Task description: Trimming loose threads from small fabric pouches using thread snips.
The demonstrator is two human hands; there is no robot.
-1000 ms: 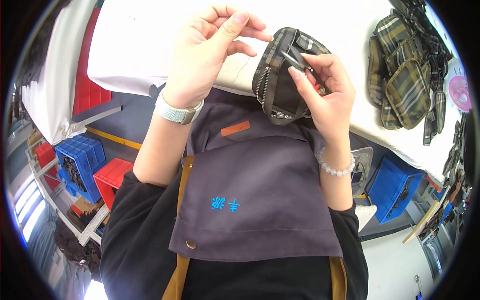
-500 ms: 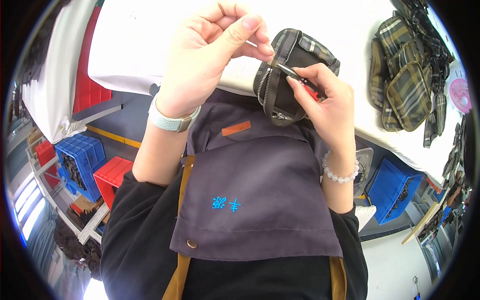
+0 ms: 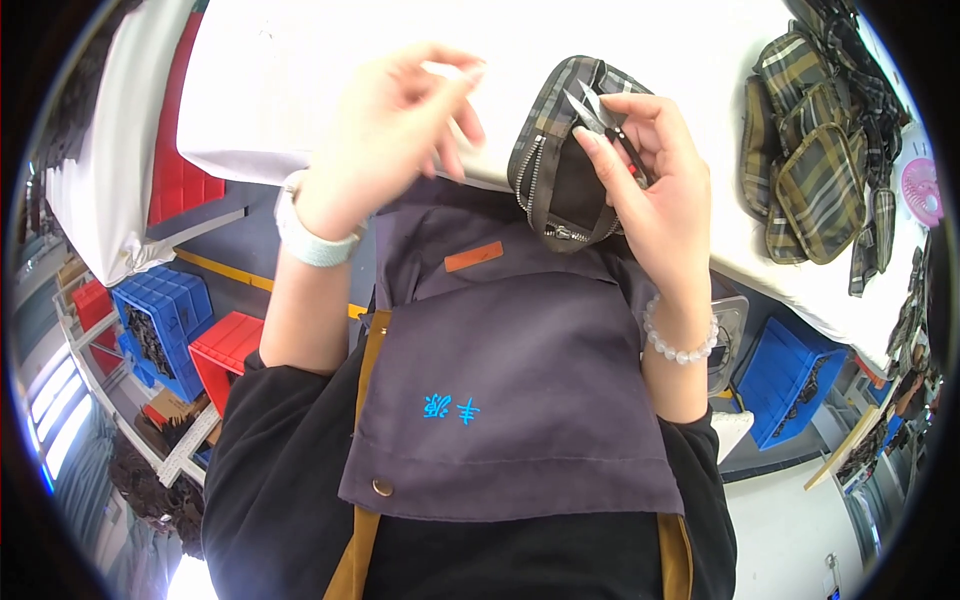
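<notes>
A small plaid zippered pouch (image 3: 548,175) in dark green, grey and black lies at the table's front edge, partly under my right hand (image 3: 655,180). That hand grips thread snips (image 3: 590,113) with a dark handle and some red on it, their blades parted and pointing up-left over the pouch. My left hand (image 3: 395,140) is in the air left of the pouch, blurred, with loosely bent fingers apart and no object visible in them. A dark grey apron (image 3: 510,360) with blue embroidery covers my front.
A pile of plaid pouches (image 3: 815,190) sits on the white table (image 3: 270,70) at the right, beside a pink fan (image 3: 920,185). Blue crates (image 3: 165,320) and a red crate (image 3: 225,350) stand low on the left, another blue crate (image 3: 785,385) low on the right.
My left hand has drawn back left and down from the pouch, fingers loosening. The snips have tilted higher, their blades now visibly parted, and my right hand has shifted slightly up.
</notes>
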